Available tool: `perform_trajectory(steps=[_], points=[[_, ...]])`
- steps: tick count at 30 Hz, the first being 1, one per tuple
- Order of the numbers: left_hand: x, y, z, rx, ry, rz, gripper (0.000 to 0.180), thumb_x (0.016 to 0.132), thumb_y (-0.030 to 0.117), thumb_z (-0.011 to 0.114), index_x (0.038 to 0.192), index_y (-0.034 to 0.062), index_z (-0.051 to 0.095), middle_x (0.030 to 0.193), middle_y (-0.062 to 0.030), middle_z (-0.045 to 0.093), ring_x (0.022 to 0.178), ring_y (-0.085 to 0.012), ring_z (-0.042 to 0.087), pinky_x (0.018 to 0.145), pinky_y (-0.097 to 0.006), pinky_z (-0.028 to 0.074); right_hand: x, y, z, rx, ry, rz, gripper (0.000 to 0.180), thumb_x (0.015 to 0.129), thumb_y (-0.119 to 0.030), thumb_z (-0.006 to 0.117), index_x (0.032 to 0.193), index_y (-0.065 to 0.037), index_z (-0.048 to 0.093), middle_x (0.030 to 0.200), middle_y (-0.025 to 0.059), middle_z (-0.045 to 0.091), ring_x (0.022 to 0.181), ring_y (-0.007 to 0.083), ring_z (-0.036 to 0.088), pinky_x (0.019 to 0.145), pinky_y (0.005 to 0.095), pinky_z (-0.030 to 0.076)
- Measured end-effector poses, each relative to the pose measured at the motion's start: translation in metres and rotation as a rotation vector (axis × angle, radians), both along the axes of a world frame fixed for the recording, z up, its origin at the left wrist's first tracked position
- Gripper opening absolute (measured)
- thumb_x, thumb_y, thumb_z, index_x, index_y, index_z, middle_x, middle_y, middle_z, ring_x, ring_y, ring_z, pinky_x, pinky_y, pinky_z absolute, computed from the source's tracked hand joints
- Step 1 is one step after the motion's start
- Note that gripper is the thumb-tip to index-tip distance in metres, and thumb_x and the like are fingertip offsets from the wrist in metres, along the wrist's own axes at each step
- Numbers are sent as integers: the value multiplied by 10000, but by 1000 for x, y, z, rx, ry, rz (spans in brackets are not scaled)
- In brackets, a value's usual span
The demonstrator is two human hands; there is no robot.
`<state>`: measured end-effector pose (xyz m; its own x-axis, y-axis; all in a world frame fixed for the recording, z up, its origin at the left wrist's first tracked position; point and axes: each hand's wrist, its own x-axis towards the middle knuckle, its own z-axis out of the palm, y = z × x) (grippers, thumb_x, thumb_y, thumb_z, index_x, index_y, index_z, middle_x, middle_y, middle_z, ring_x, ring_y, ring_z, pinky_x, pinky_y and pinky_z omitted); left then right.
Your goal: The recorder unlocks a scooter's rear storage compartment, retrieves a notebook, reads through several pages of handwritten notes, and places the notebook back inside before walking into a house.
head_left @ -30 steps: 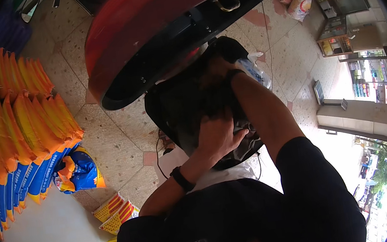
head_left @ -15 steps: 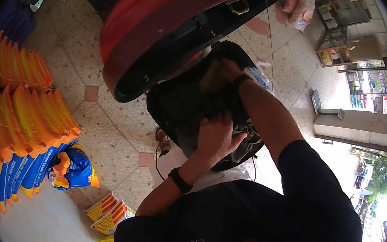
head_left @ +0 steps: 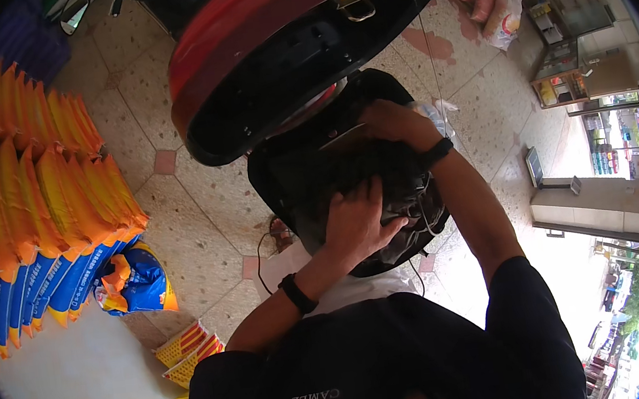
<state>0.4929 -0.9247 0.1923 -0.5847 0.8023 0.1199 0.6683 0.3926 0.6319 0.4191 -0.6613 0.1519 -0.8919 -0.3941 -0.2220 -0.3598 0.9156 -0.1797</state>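
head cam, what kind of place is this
Probably a shopfront open to the street: stacked orange and blue sacks line the tiled floor, a weighing scale stands near the entrance, and both hands reach into a scooter's open storage compartment.

The left hand (head_left: 358, 223) has shifted slightly over the black bundle (head_left: 380, 172)

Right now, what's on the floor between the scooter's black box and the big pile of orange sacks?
In the head view, mostly bare tiled floor. Only a small sandal-like thing lies close beside the black storage compartment, far from the orange sacks.
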Motion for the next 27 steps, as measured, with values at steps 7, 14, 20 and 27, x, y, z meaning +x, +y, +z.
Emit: perform_trajectory(steps=[7, 14, 20, 27], points=[[5, 2, 3, -13, 44, 1, 824, 769, 576, 714, 1299, -28, 530, 1102, -182, 670, 887, -281, 680, 749, -416, 488, 3, -17, 4, 50, 164, -226, 439, 862, -161, 592, 1266, 10, 568, 1030, 236, 682, 922, 375, 679, 828, 431, 547], [4, -1, 4, 0, 41, 27, 836, 762, 577, 719, 1305, -29, 526, 1120, -180, 664, 902, -280, 678, 752, -415, 486, -14, -10, -5, 98, -62, -399, 496, 831, -199, 607, 1256, 51, 555, 989, 278, 682, 971, 375, 677, 826, 462, 547], [6, -4, 6, 8, 27, 29, 840, 766, 568, 720, 1313, -35, 515, 1183, -188, 636, 956, -279, 667, 777, -416, 479, -19, -5, -9, 215, -271, -561, 438, 813, -311, 659, 1167, -54, 666, 1085, 222, 695, 1080, 366, 657, 898, 458, 540], [7, -5, 1, 12, 31, 37, 839, 766, 550, 726, 1322, -38, 505, 1198, -187, 629, 992, -279, 657, 784, -418, 478, -22, -12, 0, 275, -206, -653, 316, 836, -257, 646, 1096, -89, 706, 1072, 184, 711, 1047, 354, 676, 883, 453, 556]])
